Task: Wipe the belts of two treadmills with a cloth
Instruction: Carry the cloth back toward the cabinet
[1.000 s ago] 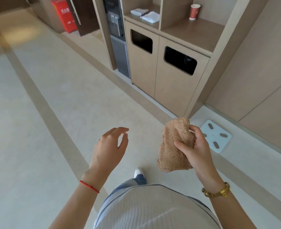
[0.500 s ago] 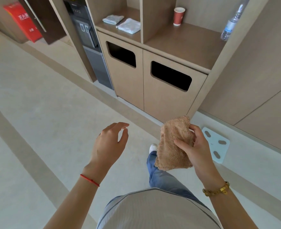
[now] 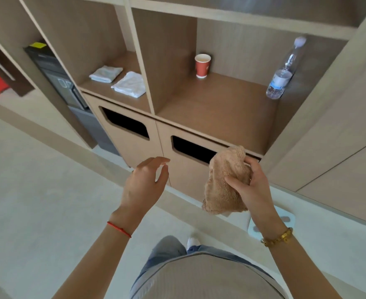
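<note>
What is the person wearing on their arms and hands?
Both arms are bare, with no sleeves showing and no gloves. The left hand has a thin red string bracelet around its wrist. The right hand has a chunky gold chain bracelet on its wrist, and what looks like a thin ring on one finger.

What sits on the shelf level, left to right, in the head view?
Folded white towel → second folded white towel → red paper cup → clear water bottle.
</note>
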A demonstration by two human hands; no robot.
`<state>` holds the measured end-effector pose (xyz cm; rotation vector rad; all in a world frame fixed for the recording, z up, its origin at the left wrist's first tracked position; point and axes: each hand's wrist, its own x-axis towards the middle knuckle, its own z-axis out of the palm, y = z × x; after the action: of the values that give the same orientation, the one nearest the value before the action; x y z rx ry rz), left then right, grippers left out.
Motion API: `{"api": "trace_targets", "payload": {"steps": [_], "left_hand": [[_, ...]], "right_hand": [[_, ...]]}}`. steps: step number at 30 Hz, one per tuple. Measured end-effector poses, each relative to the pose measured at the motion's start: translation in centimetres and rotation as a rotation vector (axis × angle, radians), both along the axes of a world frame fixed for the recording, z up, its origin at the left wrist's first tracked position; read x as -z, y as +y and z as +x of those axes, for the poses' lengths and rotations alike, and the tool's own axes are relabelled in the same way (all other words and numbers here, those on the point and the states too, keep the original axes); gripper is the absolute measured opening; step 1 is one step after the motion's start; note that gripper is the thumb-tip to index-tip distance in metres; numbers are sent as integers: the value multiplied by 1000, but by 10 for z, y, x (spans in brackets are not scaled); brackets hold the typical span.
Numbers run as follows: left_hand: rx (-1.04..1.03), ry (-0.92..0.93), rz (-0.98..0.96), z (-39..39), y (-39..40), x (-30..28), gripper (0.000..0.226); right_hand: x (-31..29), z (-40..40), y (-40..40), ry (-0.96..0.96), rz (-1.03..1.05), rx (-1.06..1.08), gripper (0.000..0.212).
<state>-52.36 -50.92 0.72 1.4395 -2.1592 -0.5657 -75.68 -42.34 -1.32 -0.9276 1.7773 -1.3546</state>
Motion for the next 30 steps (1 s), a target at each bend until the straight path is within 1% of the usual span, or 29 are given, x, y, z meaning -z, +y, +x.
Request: {"api": "trace_targets", "payload": {"steps": [8, 13, 16, 21, 24, 27, 30], "left_hand": [[134, -1, 25, -56, -123, 11, 26], [250, -61, 31, -77, -197, 27, 27], [288, -96, 33, -84, -232, 40, 28], [355, -160, 6, -92, -273, 66, 31], [391, -208, -11, -96, -294, 81, 35], [418, -263, -34, -102, -307, 95, 41], [436, -277, -38, -107, -308, 107, 44]], "right_hand": [[4, -45, -104, 19, 21, 163, 51], [15, -57, -167, -17, 8, 269, 53], [17, -60, -209, -8, 4, 304, 53], [20, -67, -275, 9, -3, 329, 56], [33, -73, -302, 10, 2, 332, 57], [55, -79, -315, -3, 66, 354, 60], [72, -88, -314, -3, 136, 411, 59]]}}
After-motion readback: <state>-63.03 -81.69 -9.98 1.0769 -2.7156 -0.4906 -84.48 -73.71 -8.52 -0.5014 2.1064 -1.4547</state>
